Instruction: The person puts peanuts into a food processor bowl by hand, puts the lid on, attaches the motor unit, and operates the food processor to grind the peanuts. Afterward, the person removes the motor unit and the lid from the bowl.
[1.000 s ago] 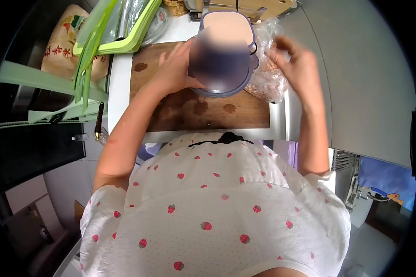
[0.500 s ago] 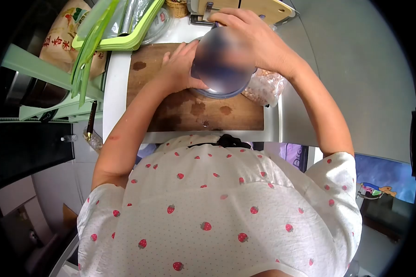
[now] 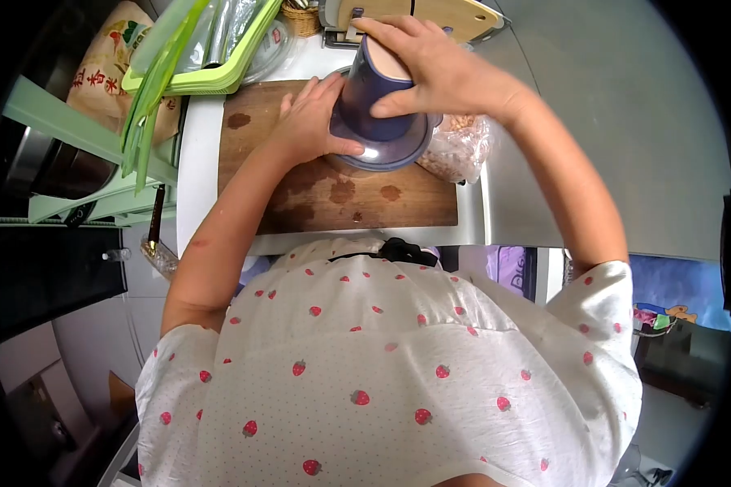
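Observation:
A food chopper, by its look, stands on the wooden cutting board (image 3: 341, 203). Its dark blue upright cylinder (image 3: 371, 93) has a pale top and rises from a round clear lid (image 3: 394, 150) with a blue rim. My right hand (image 3: 447, 77) is wrapped round the cylinder's upper end, thumb on the near side and fingers over the far side. At the rim, my left hand (image 3: 310, 118) grips the chopper's left side, with its thumb on the near edge of the lid. The bowl beneath is mostly hidden.
A clear plastic bag (image 3: 460, 150) of pinkish-brown pieces lies right of the chopper. Green baskets (image 3: 211, 79) with long green leaves (image 3: 158, 89) sit at back left, near a printed sack (image 3: 97, 73). Boards in a rack (image 3: 455, 18) stand behind.
The view has shifted slightly. My right hand's thumb now shows against the cylinder, which was blurred before. My left hand keeps its place at the rim.

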{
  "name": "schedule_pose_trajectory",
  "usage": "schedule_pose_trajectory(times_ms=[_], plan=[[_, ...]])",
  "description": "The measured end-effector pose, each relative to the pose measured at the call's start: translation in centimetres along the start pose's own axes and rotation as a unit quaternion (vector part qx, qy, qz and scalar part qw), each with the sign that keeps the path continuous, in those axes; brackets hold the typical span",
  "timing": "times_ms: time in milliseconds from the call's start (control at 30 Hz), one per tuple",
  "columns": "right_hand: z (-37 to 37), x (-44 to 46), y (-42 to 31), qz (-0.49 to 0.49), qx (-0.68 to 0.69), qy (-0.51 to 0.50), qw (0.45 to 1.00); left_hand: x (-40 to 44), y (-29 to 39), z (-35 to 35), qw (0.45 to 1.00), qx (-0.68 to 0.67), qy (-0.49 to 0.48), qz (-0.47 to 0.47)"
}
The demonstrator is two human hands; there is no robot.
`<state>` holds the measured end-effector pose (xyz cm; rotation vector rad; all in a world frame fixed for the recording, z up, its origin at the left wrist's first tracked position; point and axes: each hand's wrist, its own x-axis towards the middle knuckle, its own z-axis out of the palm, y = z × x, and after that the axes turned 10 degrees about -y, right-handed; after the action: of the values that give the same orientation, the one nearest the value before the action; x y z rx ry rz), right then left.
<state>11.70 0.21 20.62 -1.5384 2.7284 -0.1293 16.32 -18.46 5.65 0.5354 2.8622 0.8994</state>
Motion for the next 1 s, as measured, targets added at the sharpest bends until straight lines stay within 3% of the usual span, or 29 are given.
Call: schedule_pose_trajectory(times_ms=[67,133,300,400,467,533,600,667,767,833,1000], plan=[[-0.4,0.1,-0.1,-0.050,0.057,-0.057,0.995,0.0,0.0,0.0,1.000,-0.001,0.001,-0.004],[0.4,-0.2,-1.3,0.007,-0.016,-0.018,1.000,-0.2,0.6,-0.5,1.000,-0.003,-0.019,-0.009],[0.5,-0.4,-0.5,-0.002,-0.019,-0.020,1.000,0.0,0.0,0.0,1.000,-0.005,0.010,0.005],[0.2,-0.5,-0.4,-0.042,-0.094,0.017,0.995,-0.1,0.4,-0.7,1.000,-0.010,-0.016,-0.001],[-1.1,-0.5,-2.8,0.145,-0.025,0.002,0.989,0.0,-0.1,0.2,1.000,0.005,0.000,-0.001],[-1.5,0.0,-3.7,0.168,-0.100,0.011,0.981,-0.1,-0.1,0.1,1.000,-0.011,-0.016,-0.015],[-2.0,0.6,-4.2,0.236,-0.092,-0.101,0.962,0.0,-0.1,0.1,1.000,0.002,-0.007,-0.009],[-1.9,0.6,-3.2,0.194,-0.105,-0.070,0.973,0.1,-0.2,0.1,1.000,0.001,0.001,0.003],[-2.5,0.9,-2.4,0.160,-0.064,-0.116,0.978,0.0,-0.3,0.5,1.000,-0.006,0.018,0.012],[-2.6,1.1,-2.4,0.100,-0.042,-0.071,0.992,-0.1,-0.4,0.6,1.000,-0.008,0.027,0.014],[-2.3,2.0,-3.2,0.127,-0.078,-0.096,0.984,0.1,-0.2,0.0,1.000,-0.006,0.000,0.013]])
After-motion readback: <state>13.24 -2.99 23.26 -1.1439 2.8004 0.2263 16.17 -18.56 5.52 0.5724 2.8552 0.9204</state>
